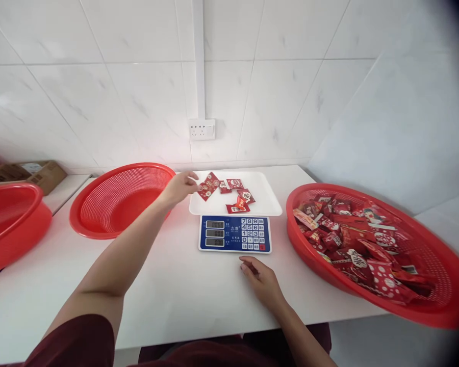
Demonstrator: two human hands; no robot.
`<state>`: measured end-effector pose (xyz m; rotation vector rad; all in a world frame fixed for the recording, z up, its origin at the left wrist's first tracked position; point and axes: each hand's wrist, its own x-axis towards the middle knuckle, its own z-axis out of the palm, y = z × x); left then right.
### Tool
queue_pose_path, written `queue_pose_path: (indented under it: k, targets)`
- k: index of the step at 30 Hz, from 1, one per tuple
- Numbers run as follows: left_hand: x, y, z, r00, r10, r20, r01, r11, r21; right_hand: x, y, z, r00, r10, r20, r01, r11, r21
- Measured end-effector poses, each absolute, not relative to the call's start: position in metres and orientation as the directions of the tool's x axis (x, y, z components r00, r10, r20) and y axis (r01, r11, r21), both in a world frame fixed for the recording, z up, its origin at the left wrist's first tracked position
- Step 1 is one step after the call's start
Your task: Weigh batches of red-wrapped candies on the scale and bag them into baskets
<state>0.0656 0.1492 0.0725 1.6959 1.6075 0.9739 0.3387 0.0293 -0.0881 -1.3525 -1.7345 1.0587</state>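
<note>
My left hand [181, 188] reaches over the left edge of the scale's white tray [260, 186]. Its thumb and fingers are closed on the left corner of a flat red packet [209, 186] with a light floral print. Several small red wrapped snacks [246, 195] lie to the right of that packet on the tray. In front of the tray is the scale's blue keypad panel [235, 234], with three small displays. My right hand [263, 283] rests on the table just below the panel, fingers loosely curled and slightly apart, with nothing visible in them.
A red basket [298, 239] at the right holds many red snack packets [352, 239]. Left of the scale stands another red basket [86, 214], with a third red basket [19, 239] farther left. Behind it lies a cardboard box [48, 176]. A tiled wall with a socket [202, 129] borders the table.
</note>
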Motion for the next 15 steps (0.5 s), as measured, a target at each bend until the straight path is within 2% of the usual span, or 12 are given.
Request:
queue_pose_path:
  k: [3, 6, 8, 11, 13, 15]
  targets:
    - [0.033, 0.125, 0.083, -0.186, 0.963, 0.196, 0.668, -0.022, 0.743, 0.339, 0.030, -0.084, -0.239, 0.969, 0.063, 0.399, 0.157, -0.904]
    - [0.015, 0.099, 0.076, -0.315, 0.877, 0.362, 0.830, 0.070, 0.553, 0.338, 0.044, -0.062, -0.224, 0.952, 0.209, 0.413, 0.286, -0.865]
    - [0.017, 0.081, 0.060, -0.294, 0.833, 0.468, 0.880, 0.044, 0.474, 0.337, 0.064, -0.036, -0.209, 0.901, 0.379, 0.457, 0.433, -0.777]
    - [0.036, 0.057, 0.028, -0.183, 0.798, 0.574, 0.890, -0.114, 0.442, 0.330, 0.107, 0.001, -0.264, 0.796, 0.545, 0.590, 0.580, -0.561]
    - [0.052, 0.043, 0.008, -0.109, 0.806, 0.582, 0.866, -0.210, 0.453, 0.323, 0.136, 0.018, -0.324, 0.804, 0.499, 0.678, 0.565, -0.470]
    - [0.064, 0.033, -0.009, -0.078, 0.832, 0.549, 0.826, -0.254, 0.503, 0.314, 0.158, 0.025, -0.398, 0.844, 0.360, 0.740, 0.527, -0.417]
